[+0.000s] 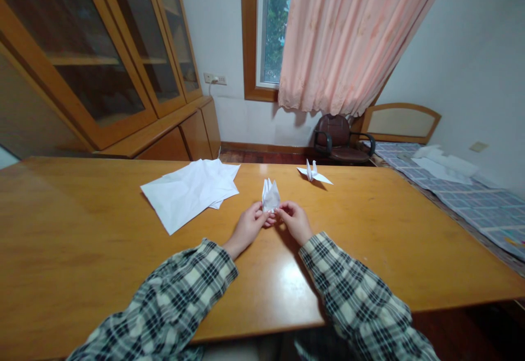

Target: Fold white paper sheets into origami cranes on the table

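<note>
Two grips [249, 224] [294, 220] at folded paper [270, 194] base.

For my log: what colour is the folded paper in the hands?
The paper is white, seen best in the head view.

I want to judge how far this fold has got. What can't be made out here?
1. Head view: base of the small white folded paper piece, covered by the fingertips of the left hand and right hand.
2. Head view: creases of the small white paper crane, too small.
3. Head view: sheet count in the loose white paper stack, overlapped.
</note>
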`<state>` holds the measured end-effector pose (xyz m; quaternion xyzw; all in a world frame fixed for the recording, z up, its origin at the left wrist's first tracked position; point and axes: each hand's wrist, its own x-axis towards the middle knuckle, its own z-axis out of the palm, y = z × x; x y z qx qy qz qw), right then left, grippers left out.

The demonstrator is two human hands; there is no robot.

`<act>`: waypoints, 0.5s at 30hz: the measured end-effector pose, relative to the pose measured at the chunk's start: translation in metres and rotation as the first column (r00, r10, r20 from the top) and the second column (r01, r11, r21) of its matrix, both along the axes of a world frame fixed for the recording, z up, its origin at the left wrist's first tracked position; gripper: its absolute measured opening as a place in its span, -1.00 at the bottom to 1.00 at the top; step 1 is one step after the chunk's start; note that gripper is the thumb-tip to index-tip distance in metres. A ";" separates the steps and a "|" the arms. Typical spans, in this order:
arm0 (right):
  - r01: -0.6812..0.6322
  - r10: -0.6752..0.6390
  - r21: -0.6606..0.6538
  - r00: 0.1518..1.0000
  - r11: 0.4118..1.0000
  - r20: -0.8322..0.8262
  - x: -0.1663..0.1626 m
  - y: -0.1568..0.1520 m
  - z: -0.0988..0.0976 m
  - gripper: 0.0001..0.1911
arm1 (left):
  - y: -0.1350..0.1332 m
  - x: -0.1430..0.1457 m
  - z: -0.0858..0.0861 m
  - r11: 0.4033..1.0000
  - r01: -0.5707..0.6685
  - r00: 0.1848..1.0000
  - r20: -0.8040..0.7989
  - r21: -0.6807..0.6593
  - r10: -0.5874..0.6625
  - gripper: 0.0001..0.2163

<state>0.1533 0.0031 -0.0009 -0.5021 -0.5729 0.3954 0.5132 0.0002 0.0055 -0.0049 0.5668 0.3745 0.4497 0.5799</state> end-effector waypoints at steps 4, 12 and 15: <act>0.029 -0.029 0.015 0.999 0.999 0.033 0.000 0.000 -0.001 -0.81 | 0.000 0.000 -0.002 1.000 0.006 1.000 -0.024 0.031 -0.005 -0.70; 0.022 -0.023 0.045 0.999 0.999 0.032 -0.002 -0.001 -0.001 -0.80 | 0.001 -0.002 -0.007 0.999 -0.007 1.000 -0.017 0.047 0.008 -0.70; -0.022 0.022 0.003 1.000 1.000 -0.002 -0.003 -0.002 0.002 -0.78 | 0.001 -0.002 -0.008 0.997 -0.020 0.998 -0.053 0.074 0.024 -0.69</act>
